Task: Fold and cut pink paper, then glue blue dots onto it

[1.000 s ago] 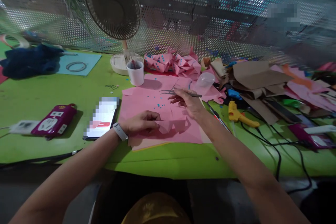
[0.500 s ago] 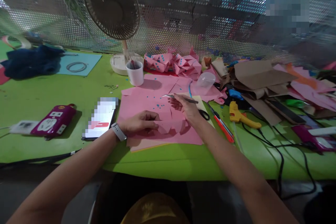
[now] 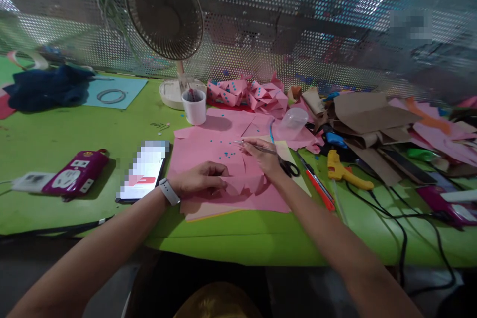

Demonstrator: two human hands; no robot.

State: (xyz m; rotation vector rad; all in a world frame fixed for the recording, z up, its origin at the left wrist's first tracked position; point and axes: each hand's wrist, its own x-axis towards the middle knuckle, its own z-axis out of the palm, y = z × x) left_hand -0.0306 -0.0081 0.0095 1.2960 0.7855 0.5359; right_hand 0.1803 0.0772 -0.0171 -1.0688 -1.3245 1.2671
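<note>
My left hand (image 3: 203, 179), with a white watch on the wrist, pinches the left end of a folded pink paper strip (image 3: 240, 186). The strip lies low over flat pink paper sheets (image 3: 194, 149). In my right hand (image 3: 265, 159) is a pair of metal tweezers (image 3: 267, 149), held like a pen with the tips pointing left. Just left of those tips, small blue dots (image 3: 227, 154) are scattered on the sheet. Whether the tips hold a dot is too small to tell. Black-handled scissors (image 3: 292, 168) lie beside my right hand.
A white cup (image 3: 194, 112) and a fan (image 3: 173, 94) stand behind the sheets. Dotted pink folded pieces (image 3: 246, 93) lie farther back. To the left is a phone (image 3: 145, 169); to the right, a red cutter (image 3: 320, 186), a yellow glue gun (image 3: 346, 171) with cables, and brown paper scraps (image 3: 368, 109).
My right hand has turned and lowered the tweezers, bringing the tips closer to the sheet. My left hand keeps its hold on the pink strip. The view has shifted slightly.
</note>
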